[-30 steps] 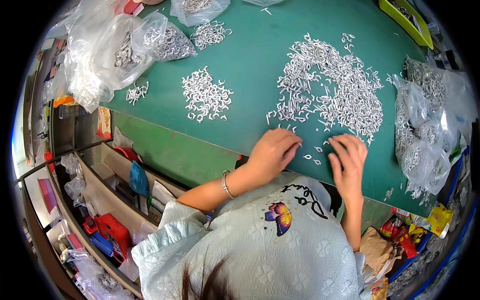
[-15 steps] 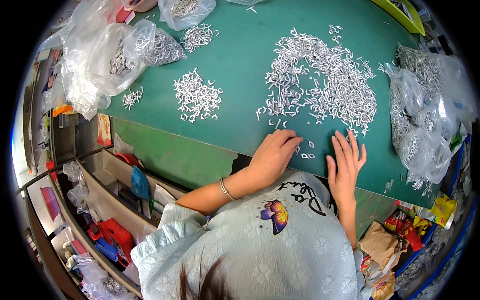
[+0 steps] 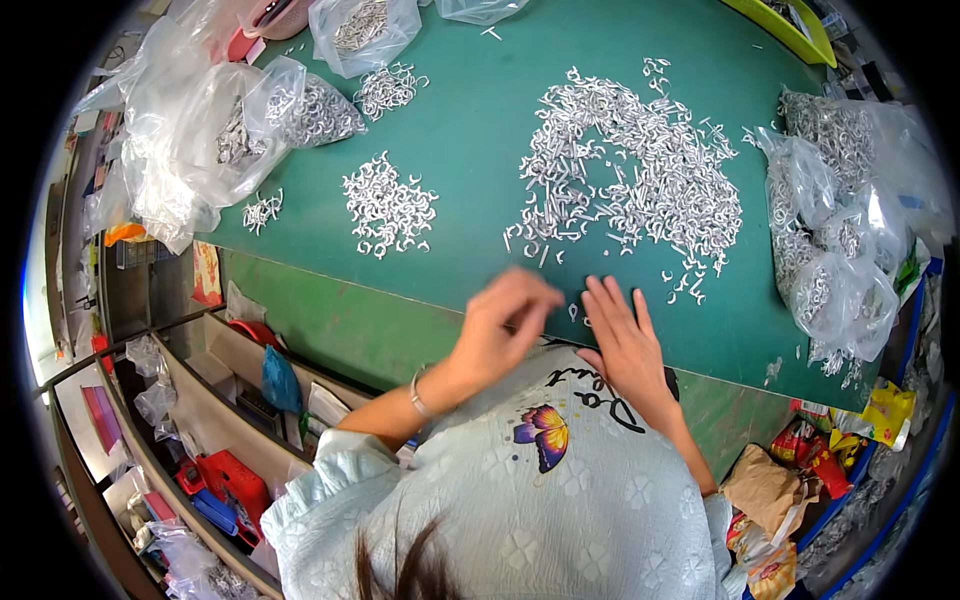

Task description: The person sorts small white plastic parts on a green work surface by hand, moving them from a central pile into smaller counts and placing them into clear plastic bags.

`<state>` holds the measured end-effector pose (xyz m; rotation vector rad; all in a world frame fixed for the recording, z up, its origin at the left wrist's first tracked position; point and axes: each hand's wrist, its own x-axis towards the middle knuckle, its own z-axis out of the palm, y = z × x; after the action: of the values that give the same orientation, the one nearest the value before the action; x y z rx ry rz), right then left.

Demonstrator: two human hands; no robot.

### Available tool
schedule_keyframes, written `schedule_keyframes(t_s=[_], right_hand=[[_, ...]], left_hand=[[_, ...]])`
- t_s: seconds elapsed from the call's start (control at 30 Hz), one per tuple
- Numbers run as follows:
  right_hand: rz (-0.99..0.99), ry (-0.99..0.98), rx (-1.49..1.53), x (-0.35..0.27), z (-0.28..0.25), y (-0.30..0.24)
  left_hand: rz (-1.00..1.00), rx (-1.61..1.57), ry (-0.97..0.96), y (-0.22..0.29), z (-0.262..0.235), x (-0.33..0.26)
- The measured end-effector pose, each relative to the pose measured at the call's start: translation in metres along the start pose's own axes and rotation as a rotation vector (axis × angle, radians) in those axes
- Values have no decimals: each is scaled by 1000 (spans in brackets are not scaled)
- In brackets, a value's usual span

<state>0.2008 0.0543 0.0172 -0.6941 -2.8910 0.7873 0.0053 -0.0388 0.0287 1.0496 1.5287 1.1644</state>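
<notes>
My left hand (image 3: pixel 500 325) is lifted at the front edge of the green table, blurred by motion. Its fingers curl toward the thumb, and whatever lies between the tips is too small and smeared to make out. My right hand (image 3: pixel 622 335) rests flat on the tabletop with its fingers stretched out. Small silver ring-like metal pieces (image 3: pixel 573 311) lie between the two hands, partly hidden by the right fingers. Beyond the hands spreads a large heap of small silver curved and straight metal pieces (image 3: pixel 690 190). A few curved pieces (image 3: pixel 686 283) lie loose right of my right hand.
Smaller heaps of metal pieces (image 3: pixel 388 208) lie at the left. Clear plastic bags of pieces stand at the left (image 3: pixel 310 110) and right (image 3: pixel 840 220) of the table (image 3: pixel 470 150). A yellow-green tray (image 3: pixel 790 30) stands far right. Beige bins (image 3: pixel 215 400) are below left.
My left hand has moved left and risen off the tabletop. My right hand has shifted left and flattened over the small pieces at the table's front. The view has shifted slightly.
</notes>
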Motion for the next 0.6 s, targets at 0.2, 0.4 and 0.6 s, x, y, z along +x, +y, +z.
schedule_keyframes(t_s=[0.2, 0.4, 0.6], right_hand=[[-88, -51, 46, 9, -1, -4], [-363, -158, 294, -3, 11, -10], [-205, 157, 175, 62, -12, -4]], left_hand=[[-752, -819, -573, -69, -10, -24], [-1024, -1221, -414, -103, 41, -11], [-875, -690, -409, -88, 22, -11]])
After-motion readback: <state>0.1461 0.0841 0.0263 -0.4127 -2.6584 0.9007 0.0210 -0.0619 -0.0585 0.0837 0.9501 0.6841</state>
